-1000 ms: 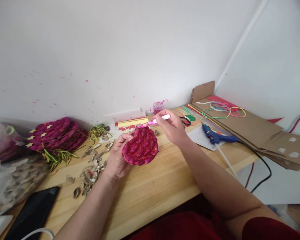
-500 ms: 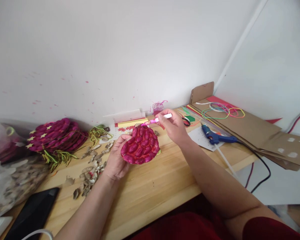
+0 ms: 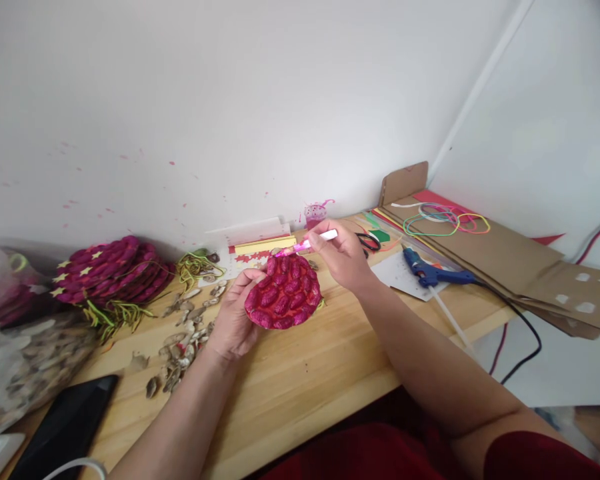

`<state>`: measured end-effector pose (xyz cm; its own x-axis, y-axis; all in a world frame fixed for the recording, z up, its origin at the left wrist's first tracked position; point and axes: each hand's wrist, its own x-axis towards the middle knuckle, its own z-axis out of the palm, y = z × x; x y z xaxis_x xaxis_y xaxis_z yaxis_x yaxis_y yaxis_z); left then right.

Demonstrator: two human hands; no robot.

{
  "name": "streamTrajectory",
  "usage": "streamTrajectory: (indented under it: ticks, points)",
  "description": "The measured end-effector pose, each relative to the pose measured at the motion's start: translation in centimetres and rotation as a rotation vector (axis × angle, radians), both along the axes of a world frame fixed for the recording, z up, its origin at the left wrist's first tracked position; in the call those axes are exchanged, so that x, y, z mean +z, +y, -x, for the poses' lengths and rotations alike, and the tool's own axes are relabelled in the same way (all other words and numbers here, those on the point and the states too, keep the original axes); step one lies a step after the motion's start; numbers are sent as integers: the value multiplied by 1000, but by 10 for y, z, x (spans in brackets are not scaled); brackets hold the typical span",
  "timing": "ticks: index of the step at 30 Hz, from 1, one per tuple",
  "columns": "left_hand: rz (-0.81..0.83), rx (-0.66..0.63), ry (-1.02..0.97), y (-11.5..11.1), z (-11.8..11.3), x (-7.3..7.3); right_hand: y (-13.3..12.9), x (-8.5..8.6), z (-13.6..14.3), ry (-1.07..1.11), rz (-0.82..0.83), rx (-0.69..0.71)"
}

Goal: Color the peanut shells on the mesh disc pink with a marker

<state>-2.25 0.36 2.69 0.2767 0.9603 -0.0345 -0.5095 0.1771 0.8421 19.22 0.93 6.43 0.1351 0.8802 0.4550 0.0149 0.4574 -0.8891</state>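
Observation:
My left hand (image 3: 237,317) grips the left edge of a round disc (image 3: 283,293) covered with magenta-painted peanut shells, held tilted above the table. Between the thumb and fingers of my right hand (image 3: 340,253) is a paintbrush (image 3: 325,235) with a white handle end and pink paint along its front. Its tip meets the disc's upper edge, where a shell (image 3: 276,253) still shows brown. Behind my right hand, by the wall, stands a clear cup of pink paint (image 3: 315,215).
On the left lie loose shells (image 3: 185,350), a stack of magenta discs with stars (image 3: 113,270), a bag of shells (image 3: 45,367) and a black phone (image 3: 63,427). A blue glue gun (image 3: 435,273), scissors (image 3: 368,242) and cardboard (image 3: 490,253) with coloured cords (image 3: 445,220) are on the right.
My right hand and the paintbrush have moved slightly left and down along the disc's upper edge. The disc has shifted a little to the right in my left hand.

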Motion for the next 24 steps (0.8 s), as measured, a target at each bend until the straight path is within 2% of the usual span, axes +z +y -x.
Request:
streamTrajectory:
  ticks: [5, 10, 24]
  points:
    - [-13, -7, -8, 0, 0, 0, 2, -2, -2, 22, 6, -40]
    - [12, 4, -30, -1, -1, 1, 0, -1, -1, -20, -5, 0]
    - [5, -18, -57, -1, 0, 2, 3, -5, -4, -23, -14, -38]
